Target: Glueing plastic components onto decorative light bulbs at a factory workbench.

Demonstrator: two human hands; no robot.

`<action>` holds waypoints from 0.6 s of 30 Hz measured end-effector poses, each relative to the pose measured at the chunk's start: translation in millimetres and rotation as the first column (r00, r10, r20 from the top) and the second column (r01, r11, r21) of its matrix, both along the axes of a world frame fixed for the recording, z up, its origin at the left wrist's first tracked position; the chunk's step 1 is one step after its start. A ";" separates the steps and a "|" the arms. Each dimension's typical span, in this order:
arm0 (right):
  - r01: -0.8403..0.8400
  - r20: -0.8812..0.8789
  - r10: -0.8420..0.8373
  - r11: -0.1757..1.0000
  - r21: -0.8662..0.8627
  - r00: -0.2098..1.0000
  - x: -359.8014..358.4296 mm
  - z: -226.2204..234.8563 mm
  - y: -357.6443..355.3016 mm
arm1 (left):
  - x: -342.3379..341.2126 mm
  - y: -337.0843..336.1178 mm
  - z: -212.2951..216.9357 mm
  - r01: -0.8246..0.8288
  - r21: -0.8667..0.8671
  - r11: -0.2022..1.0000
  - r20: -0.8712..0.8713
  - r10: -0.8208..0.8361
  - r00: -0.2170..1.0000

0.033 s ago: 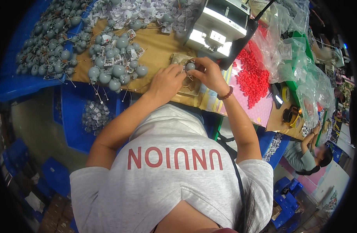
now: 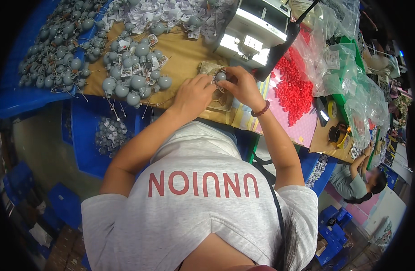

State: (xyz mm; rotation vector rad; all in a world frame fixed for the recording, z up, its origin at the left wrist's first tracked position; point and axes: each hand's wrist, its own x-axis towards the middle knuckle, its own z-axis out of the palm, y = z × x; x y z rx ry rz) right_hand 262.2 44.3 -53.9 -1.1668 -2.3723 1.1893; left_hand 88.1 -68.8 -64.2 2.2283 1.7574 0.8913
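Note:
Over a small worn board (image 2: 222, 104) at the table's edge, my two hands meet around a grey ball-shaped part (image 2: 221, 76). My right hand (image 2: 245, 86), with a dark red bead bracelet at its wrist, has thumb and fingers closed about this ball. Bent and pressed together, the fingers of my left hand (image 2: 194, 95) touch in just beside and below it; what they pinch is too small to make out. To the left lies a heap of similar grey balls (image 2: 138, 81) with thin wires and small white pieces attached.
A white machine (image 2: 253, 34) stands behind my right hand. Red small parts (image 2: 292, 86) lie on a pink sheet, near clear plastic bags (image 2: 352, 77). A blue tray (image 2: 17, 101) of grey balls is far left; white parts (image 2: 157, 13) pile behind. Another person (image 2: 354, 180) works at right.

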 end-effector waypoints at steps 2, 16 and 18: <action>0.092 -0.030 -0.093 0.995 -0.024 0.995 -4.5 -1.4 -3.9 | 2.9 6.3 2.0 -0.039 -0.021 0.999 0.008 0.040 0.999; 0.620 -0.440 -0.437 0.538 0.571 0.785 40.3 -26.6 59.9 | 11.8 22.0 -0.9 -0.114 -0.067 0.991 -0.026 0.112 0.993; 0.669 -0.488 -0.530 0.725 0.163 0.693 43.6 -30.1 70.4 | 11.6 21.9 1.1 -0.109 -0.072 0.991 -0.019 0.108 0.994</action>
